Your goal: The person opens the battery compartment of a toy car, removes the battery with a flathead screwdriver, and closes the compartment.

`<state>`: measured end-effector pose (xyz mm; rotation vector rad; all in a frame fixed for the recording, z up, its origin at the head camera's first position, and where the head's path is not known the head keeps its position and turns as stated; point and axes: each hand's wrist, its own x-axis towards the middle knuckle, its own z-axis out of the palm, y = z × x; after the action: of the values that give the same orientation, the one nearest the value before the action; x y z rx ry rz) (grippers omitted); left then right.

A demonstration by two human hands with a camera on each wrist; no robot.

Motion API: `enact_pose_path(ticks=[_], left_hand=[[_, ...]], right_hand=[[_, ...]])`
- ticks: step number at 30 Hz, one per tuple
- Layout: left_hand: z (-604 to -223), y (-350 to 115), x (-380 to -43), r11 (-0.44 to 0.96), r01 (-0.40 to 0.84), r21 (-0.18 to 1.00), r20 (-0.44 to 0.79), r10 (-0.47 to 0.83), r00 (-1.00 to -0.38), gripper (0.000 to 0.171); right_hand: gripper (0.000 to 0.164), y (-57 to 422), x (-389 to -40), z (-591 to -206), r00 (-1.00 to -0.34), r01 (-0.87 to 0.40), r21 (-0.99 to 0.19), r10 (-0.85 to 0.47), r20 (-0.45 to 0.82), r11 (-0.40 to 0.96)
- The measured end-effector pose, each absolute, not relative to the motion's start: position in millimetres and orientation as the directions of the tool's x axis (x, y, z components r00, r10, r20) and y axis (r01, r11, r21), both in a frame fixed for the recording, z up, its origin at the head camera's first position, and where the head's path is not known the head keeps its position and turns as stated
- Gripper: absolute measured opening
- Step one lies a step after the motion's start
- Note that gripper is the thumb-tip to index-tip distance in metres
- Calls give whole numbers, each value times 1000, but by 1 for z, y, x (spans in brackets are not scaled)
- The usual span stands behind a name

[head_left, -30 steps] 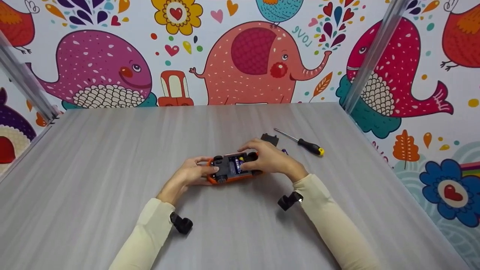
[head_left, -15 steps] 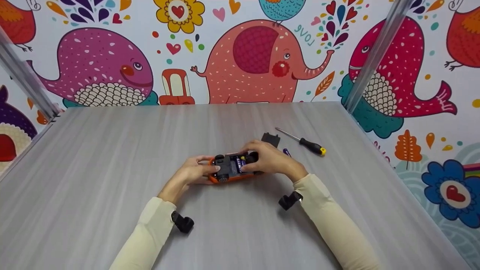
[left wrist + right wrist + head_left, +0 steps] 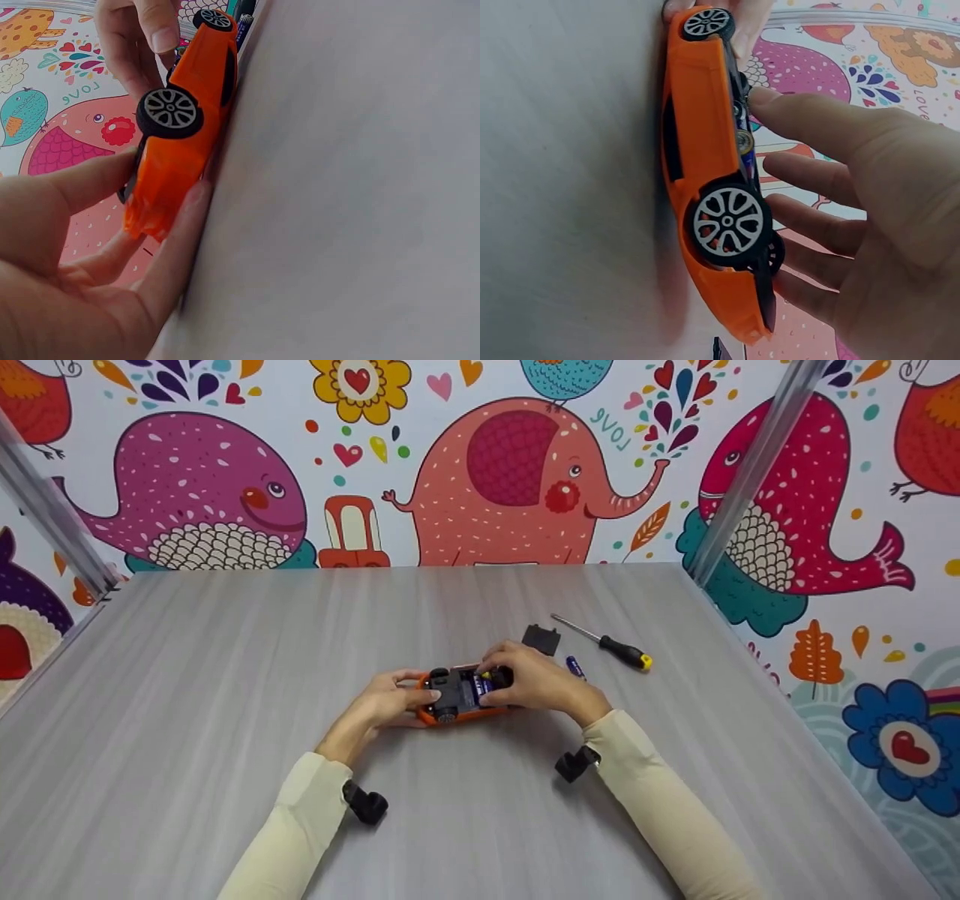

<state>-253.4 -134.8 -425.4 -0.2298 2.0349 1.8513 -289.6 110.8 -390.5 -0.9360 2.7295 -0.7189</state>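
An orange toy car [image 3: 465, 716] lies upside down on the table, its dark underside up. My left hand [image 3: 380, 702] grips one end, thumb on the underside and fingers along the body, as the left wrist view also shows. Purple-blue batteries [image 3: 481, 687] sit in the uncovered compartment, and one battery end [image 3: 744, 141] stands out above the car's side in the right wrist view. My right hand [image 3: 536, 679] reaches over the compartment, its thumb tip right at the batteries and its fairly straight fingers along the far side of the underside.
Beyond my right hand lie a black battery cover [image 3: 541, 640], a loose purple battery [image 3: 575, 667] and a screwdriver [image 3: 615, 648] with a black and yellow handle. The grey table [image 3: 225, 675] ends at a wall with cartoon animals.
My right hand has drawn slightly back to the right, uncovering more of the batteries. The left hand still holds the car, and the view has shifted a little.
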Motion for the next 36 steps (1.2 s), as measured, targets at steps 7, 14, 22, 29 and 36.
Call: enact_pose_path(ticks=[7, 14, 22, 29, 36], left_hand=[[-426, -136, -254, 122, -363, 924, -378, 137, -916, 61], [-426, -136, -254, 134, -356, 925, -373, 137, -918, 61], [-427, -135, -253, 146, -351, 925, -371, 142, -918, 61], [-425, -135, -253, 140, -350, 926, -369, 149, -917, 60], [-424, -136, -252, 138, -355, 925, -373, 147, -916, 57]], right_hand=[[47, 106, -287, -392, -796, -533, -461, -606, -12, 709], [46, 104, -286, -393, -801, -535, -457, -599, 6, 710], [47, 106, -285, -395, -790, -545, -455, -613, -2, 704], [47, 104, -283, -396, -791, -548, -441, -611, -2, 711], [42, 101, -282, -400, -774, -584, -420, -633, 30, 694]])
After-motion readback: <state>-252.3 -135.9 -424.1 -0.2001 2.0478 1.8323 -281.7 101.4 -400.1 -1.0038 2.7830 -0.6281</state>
